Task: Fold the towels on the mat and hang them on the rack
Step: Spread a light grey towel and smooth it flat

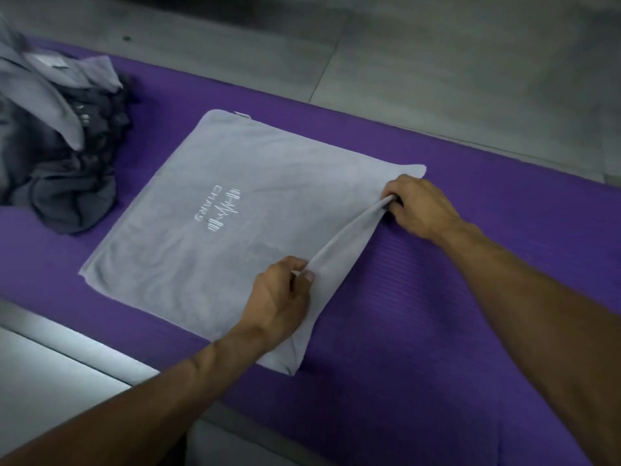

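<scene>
Grey logo towel (235, 203) lies flat on the purple mat (437, 297); left hand (282, 297) and right hand (420, 206) pinch its near edge, mid-fold. Next: carry that edge evenly across.

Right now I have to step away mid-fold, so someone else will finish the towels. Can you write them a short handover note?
Left hand: pinches the light grey towel's near right edge, lifted off the mat.
Right hand: grips the same edge further back, near the far right corner.
Towel: otherwise flat on the mat, logo up.
Pile of unfolded grey towels: far left of the mat.
Rack: not in view.
Done: towel laid out; its fold looks just begun.
Left: finish this fold, fold the pile, hang all on the rack.
</scene>
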{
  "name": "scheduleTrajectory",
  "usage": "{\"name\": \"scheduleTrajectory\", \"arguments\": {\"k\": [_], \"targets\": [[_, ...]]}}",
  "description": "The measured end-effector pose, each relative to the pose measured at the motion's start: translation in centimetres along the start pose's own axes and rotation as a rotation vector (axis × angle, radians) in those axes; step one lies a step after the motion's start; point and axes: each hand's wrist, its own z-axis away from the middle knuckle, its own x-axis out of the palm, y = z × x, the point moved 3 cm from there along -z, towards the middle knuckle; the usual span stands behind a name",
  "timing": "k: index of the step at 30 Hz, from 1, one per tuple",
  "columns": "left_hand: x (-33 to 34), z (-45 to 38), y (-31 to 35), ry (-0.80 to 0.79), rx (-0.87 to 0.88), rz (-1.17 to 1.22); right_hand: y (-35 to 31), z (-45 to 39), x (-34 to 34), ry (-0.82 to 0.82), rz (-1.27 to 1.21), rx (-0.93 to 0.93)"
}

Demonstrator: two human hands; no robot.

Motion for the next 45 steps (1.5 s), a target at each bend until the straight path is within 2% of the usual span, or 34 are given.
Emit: {"name": "scheduleTrajectory", "arguments": {"k": [4,9,12,18,23,30,37,43,45], "targets": [[0.6,0.6,1.9,-0.035,0.045,-0.026,1.7,1.0,-2.5,0.025,0.035,-0.001],[2.5,2.1,4.5,-0.178,0.093,0.034,4.0,4.0,-5.3,0.049,0.118,0.017],[1.2,1.7,4.4,-0.163,0.133,-0.007,3.4,4.0,-6.5,0.055,0.145,0.022],[-4.5,0.0,-0.1,-0.033,0.086,-0.069,-3.5,-2.0,-6.1,0.096,0.110,-0.055],[-10.0,-1.6,-4.1,0.102,0.042,-0.120,-10.9,-8.2,-4.5,0.105,0.140,-0.190],[-16.2,-4.4,-9.1,0.207,-0.035,-0.155,-18.4,-16.2,-1.5,0.078,0.193,-0.268],[-19.1,-6.9,-13.1,0.252,0.021,-0.276,-22.3,-21.7,2.4,0.001,0.260,-0.298],[-19.8,-8.0,-15.8,0.215,-0.096,-0.456,-23.9,-23.9,6.1,-0.105,0.316,-0.277],[-20.0,-8.2,-15.7,0.226,-0.068,-0.529,-23.7,-23.7,7.1,-0.123,0.385,-0.242]]}}
